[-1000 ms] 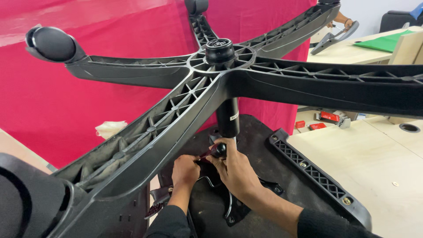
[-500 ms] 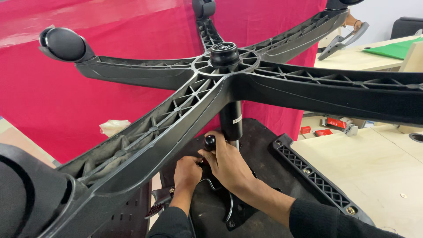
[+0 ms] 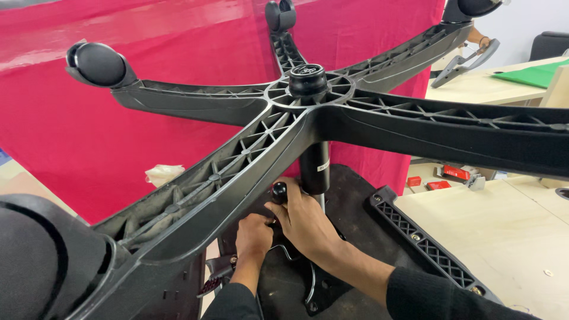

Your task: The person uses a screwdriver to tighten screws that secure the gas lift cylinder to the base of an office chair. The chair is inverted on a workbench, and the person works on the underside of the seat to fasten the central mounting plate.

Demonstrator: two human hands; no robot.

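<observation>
behind the work hangs a smooth red cloth backdrop [image 3: 178,71], with pale wooden tables [image 3: 510,231] to the right. upturned office chair: the five-armed black plastic base [image 3: 379,121], ribbed with a lattice of triangular cells on its underside, spreads across the view, its glossy rounded casters [image 3: 98,63] at the arm tips. from the round hub a black metal gas cylinder [image 3: 313,169] drops to the tilt mechanism under the seat [image 3: 355,201], which lies dark and matt near the middle. step in hand, as judged: working at the mechanism's lever beside the cylinder's foot. the right hand [image 3: 305,222] has its fingers clenched around a lever with a small round black knob [image 3: 278,191]; the left hand [image 3: 253,237], just near of it, is curled against the mechanism, though what it grips cannot be told. the next move seems to call for a firm, steady grip with the left hand bracing. a ribbed black armrest part [image 3: 424,252] lies to the right.
</observation>
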